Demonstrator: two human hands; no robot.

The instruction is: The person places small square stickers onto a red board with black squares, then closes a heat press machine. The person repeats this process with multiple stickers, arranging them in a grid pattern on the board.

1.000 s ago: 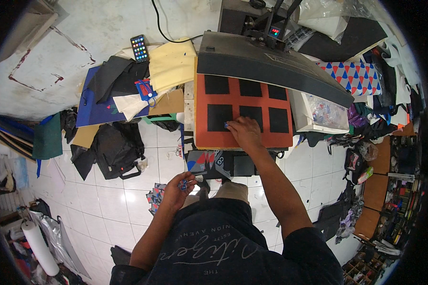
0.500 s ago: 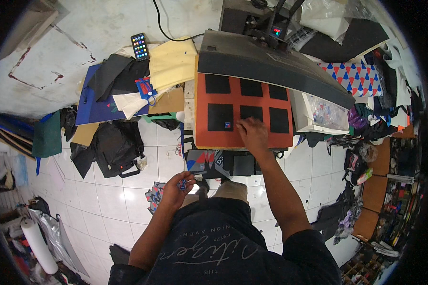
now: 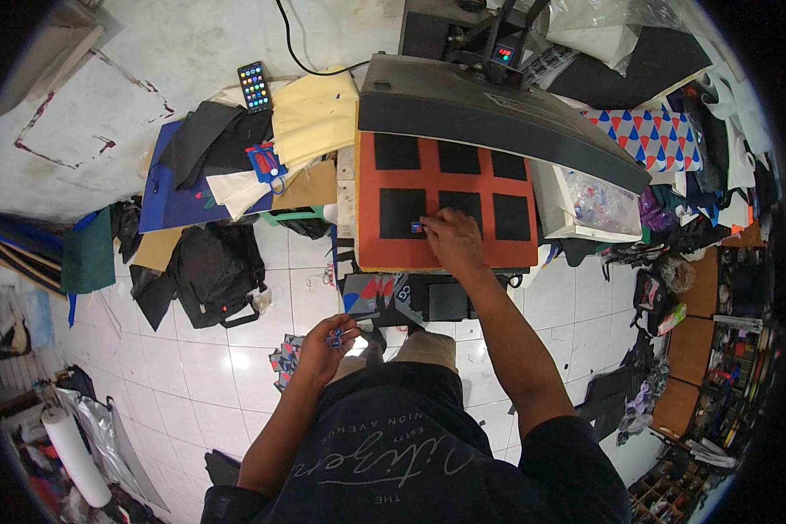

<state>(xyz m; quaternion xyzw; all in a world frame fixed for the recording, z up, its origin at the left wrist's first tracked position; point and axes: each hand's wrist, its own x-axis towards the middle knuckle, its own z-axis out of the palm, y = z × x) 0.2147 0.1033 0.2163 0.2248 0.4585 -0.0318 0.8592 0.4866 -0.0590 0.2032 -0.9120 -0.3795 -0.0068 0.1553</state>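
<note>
Right fingers: (image 3: 430, 222) tips close together at the right edge of a small blue patch (image 3: 417, 227); cannot tell if they pinch it or just press it.
Right hand: (image 3: 457, 241) palm down, over the lower middle square.
Patch: lies on the lower left square (image 3: 400, 206), near its bottom edge, right of its middle.
Left fingers: (image 3: 348, 323) curled closed around a few small blue patches (image 3: 334, 339); count unclear.
Left hand: (image 3: 323, 351) off the pad, lower left of it, in front of the body.
Squares: six, black, two rows of three, on an orange pad (image 3: 402, 255); top row partly under the lid.
Lid: (image 3: 463, 122) dark, raised, slanting over the pad's far side.
Display: (image 3: 503, 55) lit red, behind the lid.
Right of pad: white box (image 3: 583, 232) holding clear plastic bits (image 3: 601, 201); patterned sheet (image 3: 651, 140) beyond.
Left of pad: yellow cloth (image 3: 314, 122), lit phone (image 3: 254, 87) beside it, black cloth (image 3: 210, 144), blue board (image 3: 173, 205), red-and-blue pouch (image 3: 265, 163) with cord.
Below pad: grey sheet (image 3: 374, 297) with red and blue shapes.
Floor: (image 3: 183, 367) white tiles; black bag (image 3: 214, 275), patterned scraps (image 3: 284, 358) near the left hand, white roll (image 3: 74, 454) far left.
</note>
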